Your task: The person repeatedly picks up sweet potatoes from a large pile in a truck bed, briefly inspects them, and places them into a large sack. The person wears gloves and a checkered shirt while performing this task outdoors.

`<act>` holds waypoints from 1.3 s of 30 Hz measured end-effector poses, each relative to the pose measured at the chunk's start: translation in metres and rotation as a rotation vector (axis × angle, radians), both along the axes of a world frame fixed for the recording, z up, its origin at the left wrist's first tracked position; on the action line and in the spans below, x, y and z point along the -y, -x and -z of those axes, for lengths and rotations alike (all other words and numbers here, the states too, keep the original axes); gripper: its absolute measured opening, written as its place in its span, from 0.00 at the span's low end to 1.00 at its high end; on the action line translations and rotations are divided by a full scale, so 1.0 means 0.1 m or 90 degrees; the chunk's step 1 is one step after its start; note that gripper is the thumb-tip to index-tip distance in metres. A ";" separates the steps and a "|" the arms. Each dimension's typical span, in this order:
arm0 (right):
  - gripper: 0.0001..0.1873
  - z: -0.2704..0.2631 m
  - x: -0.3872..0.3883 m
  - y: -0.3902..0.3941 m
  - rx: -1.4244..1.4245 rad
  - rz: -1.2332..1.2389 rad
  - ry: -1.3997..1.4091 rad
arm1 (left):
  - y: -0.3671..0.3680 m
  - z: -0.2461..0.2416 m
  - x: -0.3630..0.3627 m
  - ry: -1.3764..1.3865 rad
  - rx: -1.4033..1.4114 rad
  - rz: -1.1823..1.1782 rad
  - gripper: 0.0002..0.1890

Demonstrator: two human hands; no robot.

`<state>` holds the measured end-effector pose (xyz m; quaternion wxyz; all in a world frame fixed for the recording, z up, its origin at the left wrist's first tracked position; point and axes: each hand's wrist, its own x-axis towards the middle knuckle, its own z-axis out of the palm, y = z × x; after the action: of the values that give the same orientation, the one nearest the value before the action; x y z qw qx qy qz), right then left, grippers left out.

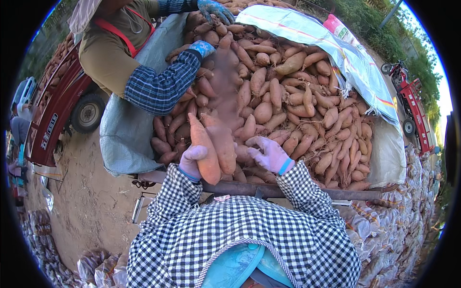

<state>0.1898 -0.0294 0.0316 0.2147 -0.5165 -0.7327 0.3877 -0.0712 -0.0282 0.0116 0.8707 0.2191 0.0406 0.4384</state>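
Note:
My left hand (193, 161), in a lilac glove, grips two large sweet potatoes (204, 153) side by side, upright over the near edge of the load. My right hand (267, 154), gloved alike, is half curled with the fingers apart and nothing held, just above the heap of sweet potatoes (275, 93). Thin roots hang among the heap at the right. A blurred smear covers part of the heap's middle and the top of the held sweet potatoes.
A metal rail (324, 193) runs along the near edge of the load. White woven sheeting (360, 68) covers the far right side; grey-blue sheeting (122, 133) lines the left. A person (119, 50) in patterned gloves reaches in from the left. Filled plastic bags (389, 230) lie at the lower right.

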 end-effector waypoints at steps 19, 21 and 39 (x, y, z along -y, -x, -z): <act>0.20 0.51 -1.61 0.06 0.702 -0.267 -0.452 | 2.31 3.24 3.27 0.871 -0.529 -0.489 0.37; 0.20 0.44 -1.75 0.03 0.693 -0.284 -0.418 | 1.96 2.55 2.63 0.881 -0.830 -0.544 0.34; 0.16 0.59 -0.29 0.07 -0.319 0.284 -0.030 | -0.73 0.37 -0.22 -0.390 -0.842 0.038 0.40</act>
<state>0.1832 -0.0009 -0.0269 0.4794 -0.5480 -0.5348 0.4289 0.0020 -0.0065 -0.0251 0.5755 0.6728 0.4277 0.1822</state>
